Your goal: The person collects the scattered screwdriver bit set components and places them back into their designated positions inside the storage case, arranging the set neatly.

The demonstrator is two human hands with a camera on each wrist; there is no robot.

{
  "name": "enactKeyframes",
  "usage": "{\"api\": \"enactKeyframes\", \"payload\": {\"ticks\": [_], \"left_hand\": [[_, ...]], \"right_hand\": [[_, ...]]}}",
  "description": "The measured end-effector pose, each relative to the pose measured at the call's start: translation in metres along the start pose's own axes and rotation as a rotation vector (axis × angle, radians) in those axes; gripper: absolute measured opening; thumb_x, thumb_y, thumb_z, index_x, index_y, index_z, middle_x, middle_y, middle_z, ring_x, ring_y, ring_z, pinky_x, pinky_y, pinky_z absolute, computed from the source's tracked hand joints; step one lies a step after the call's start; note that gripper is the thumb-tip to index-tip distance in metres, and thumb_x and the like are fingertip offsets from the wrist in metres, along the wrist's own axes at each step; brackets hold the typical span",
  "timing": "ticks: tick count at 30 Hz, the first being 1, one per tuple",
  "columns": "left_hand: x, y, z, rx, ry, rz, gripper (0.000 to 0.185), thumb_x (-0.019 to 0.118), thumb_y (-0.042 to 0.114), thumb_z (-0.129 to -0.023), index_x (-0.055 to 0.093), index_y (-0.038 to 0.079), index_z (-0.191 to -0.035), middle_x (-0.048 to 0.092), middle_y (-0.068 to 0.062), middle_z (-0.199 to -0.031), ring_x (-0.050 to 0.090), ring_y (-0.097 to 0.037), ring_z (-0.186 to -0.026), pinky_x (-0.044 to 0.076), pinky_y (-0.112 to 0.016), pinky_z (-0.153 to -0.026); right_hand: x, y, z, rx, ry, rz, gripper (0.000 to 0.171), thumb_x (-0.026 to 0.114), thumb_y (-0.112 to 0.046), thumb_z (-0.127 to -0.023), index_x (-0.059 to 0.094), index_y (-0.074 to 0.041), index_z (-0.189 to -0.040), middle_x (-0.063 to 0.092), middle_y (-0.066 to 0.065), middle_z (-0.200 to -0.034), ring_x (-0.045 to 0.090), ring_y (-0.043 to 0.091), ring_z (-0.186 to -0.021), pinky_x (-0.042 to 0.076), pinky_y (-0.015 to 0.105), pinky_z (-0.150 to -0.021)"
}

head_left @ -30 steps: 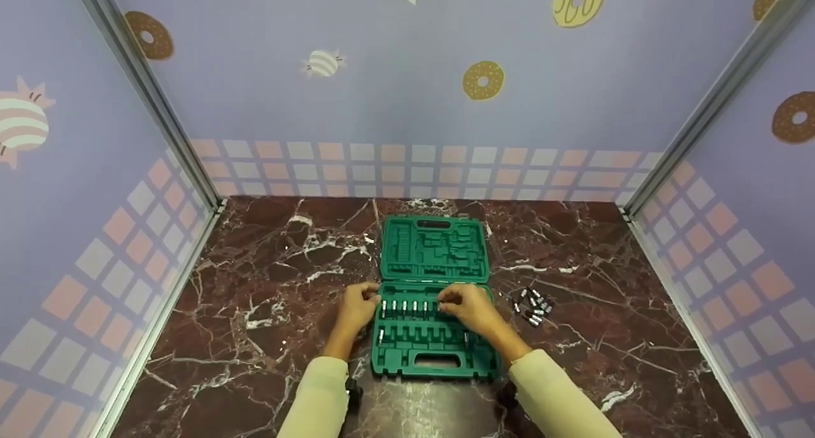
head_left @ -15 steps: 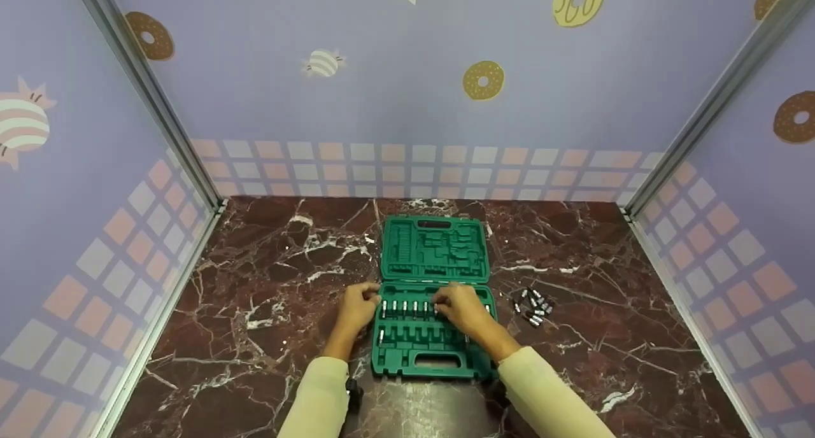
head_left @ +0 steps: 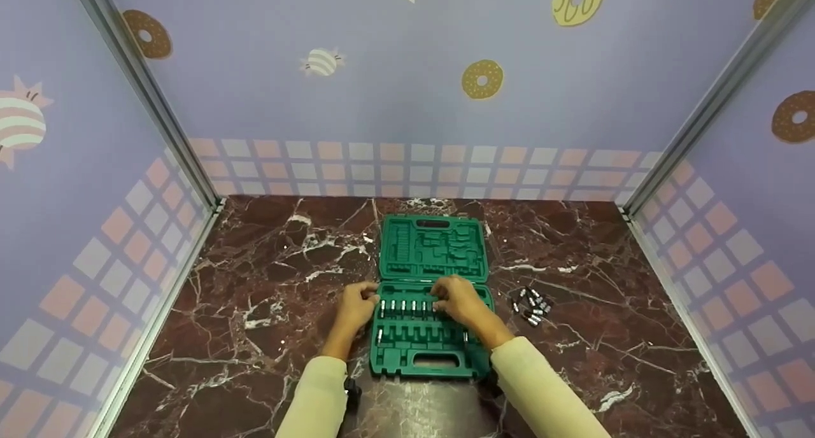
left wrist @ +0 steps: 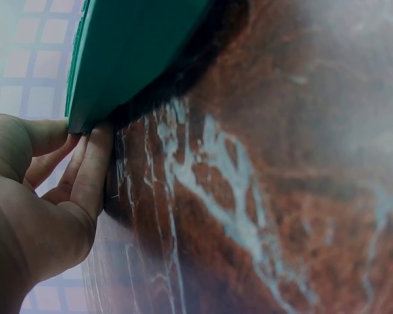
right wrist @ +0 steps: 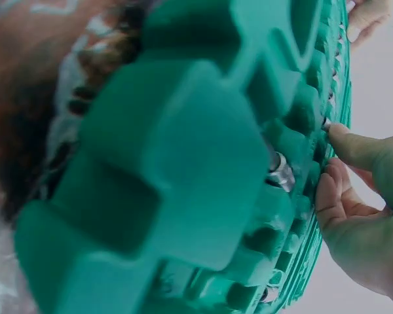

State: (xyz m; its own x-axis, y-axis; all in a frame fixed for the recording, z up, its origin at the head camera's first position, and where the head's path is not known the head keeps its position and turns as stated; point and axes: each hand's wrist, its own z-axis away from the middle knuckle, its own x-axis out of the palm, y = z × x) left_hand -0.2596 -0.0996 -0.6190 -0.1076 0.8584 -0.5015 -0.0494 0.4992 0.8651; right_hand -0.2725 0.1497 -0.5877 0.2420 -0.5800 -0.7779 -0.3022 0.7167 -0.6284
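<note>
My right hand has moved a little to the left since a second ago, so its fingertips now press a small metal piece at the end of the row in the green case; I judge this piece is almost seated. My left hand stays at the left edge of the case, fingers curled on its corner. The case lies open under both hands. More loose pieces wait right of my right hand.
</note>
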Motion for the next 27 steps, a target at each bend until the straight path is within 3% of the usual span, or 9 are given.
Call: {"api": "enactKeyframes", "payload": {"ticks": [6,16,21,27], "left_hand": [[0.0,0.001,-0.001,0.009,0.013,-0.008,0.019,0.071,-0.001,-0.091,0.079,0.002,-0.108,0.073,-0.012,-0.09,0.067,-0.027,-0.086,0.054,-0.047,-0.081],[-0.002,0.001,-0.002,-0.014,-0.021,0.008,0.022,0.069,0.001,-0.094,0.078,0.003,-0.114,0.073,-0.014,-0.097,0.067,-0.027,-0.09,0.054,-0.046,-0.08],[-0.001,0.001,-0.001,-0.007,-0.01,-0.005,0.021,0.07,0.001,-0.093,0.078,0.003,-0.112,0.074,-0.013,-0.095,0.068,-0.028,-0.09,0.054,-0.047,-0.082],[0.001,-0.001,-0.001,-0.002,-0.015,-0.012,0.02,0.071,0.002,-0.093,0.078,0.003,-0.112,0.074,-0.013,-0.096,0.069,-0.029,-0.092,0.054,-0.048,-0.083]], "right_hand": [[-0.002,-0.006,-0.008,0.1,-0.031,0.008,0.019,0.081,-0.007,-0.089,0.074,-0.002,-0.106,0.071,0.014,-0.104,0.067,0.032,-0.102,0.056,0.049,-0.088],[0.001,-0.004,-0.012,0.072,0.011,0.043,0.014,0.084,-0.007,-0.085,0.074,-0.004,-0.095,0.073,0.01,-0.091,0.068,0.026,-0.087,0.057,0.046,-0.08],[-0.003,-0.005,-0.014,0.126,-0.021,0.007,0.013,0.084,-0.005,-0.084,0.074,-0.007,-0.092,0.073,0.007,-0.091,0.068,0.023,-0.085,0.058,0.044,-0.079],[-0.006,-0.001,-0.012,0.128,-0.044,-0.02,0.01,0.082,-0.007,-0.087,0.075,-0.008,-0.094,0.073,0.007,-0.093,0.069,0.021,-0.084,0.058,0.042,-0.077]]}}
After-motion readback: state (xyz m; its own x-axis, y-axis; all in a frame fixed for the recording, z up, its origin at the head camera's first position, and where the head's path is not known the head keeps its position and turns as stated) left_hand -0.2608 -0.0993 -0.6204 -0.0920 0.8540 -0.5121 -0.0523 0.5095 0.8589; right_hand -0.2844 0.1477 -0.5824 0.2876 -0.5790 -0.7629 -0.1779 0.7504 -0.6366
